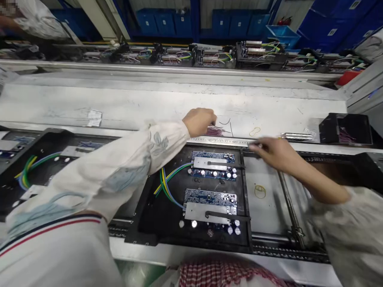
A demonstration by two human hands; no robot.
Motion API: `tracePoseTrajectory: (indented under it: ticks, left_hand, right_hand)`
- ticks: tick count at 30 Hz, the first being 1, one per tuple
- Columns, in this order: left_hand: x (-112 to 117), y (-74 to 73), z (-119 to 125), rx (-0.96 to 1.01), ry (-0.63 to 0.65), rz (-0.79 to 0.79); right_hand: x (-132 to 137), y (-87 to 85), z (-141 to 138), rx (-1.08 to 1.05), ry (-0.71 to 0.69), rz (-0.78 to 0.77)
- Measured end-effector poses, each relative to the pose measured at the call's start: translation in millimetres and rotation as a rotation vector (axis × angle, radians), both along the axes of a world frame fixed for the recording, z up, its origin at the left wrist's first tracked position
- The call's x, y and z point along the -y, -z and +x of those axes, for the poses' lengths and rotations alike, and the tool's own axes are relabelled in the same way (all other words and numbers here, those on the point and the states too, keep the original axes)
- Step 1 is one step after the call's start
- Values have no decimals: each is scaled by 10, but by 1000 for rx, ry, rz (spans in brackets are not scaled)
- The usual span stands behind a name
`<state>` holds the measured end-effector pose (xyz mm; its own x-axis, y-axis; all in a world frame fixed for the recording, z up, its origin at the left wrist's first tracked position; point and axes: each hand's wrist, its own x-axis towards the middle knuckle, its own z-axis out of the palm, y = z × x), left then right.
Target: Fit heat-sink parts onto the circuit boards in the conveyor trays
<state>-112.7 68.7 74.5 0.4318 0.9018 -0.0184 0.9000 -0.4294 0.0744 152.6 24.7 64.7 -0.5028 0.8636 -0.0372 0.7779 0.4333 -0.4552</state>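
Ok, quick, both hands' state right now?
Left hand: curled at the thin wires; grip cannot be told.
Right hand: curled, blurred; whether it holds anything cannot be told.

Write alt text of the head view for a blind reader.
A person's left hand is at a pile of thin wires on a white bench; the right hand is near the far right corner of a black tray holding two circuit boards.

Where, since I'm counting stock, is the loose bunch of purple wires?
In the head view, just right of centre, the wires lie on the white bench beside the left hand, beyond the far edge of the black tray.
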Motion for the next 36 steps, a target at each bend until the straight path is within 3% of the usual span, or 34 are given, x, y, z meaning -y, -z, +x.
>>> tracePoseTrajectory:
  ticks: [2,5,8,12,18,36]
  left_hand:
    - [324,-59,70,-27,52,34]
    - [657,-31,51,-87,79,117]
    - [748,122,-94,70,-98,105]
    - [679,397,-230,422,-302,-94]
    - [639,644,-236,649,-315,-296]
    - [618,704,-289,766,-285,-363]
  right_hand:
    - [-163,-22,-409,-26,-118,115]
    - [-230,104,-937,-34,-255,25]
    - [-243,262,-1168,-65,-317,-48]
    - [-293,383,-1187,-97,-303,-136]
    - [-258,501,-1162,-146,-206,-199]
    - [-197,536,-1163,-150,-161,-269]
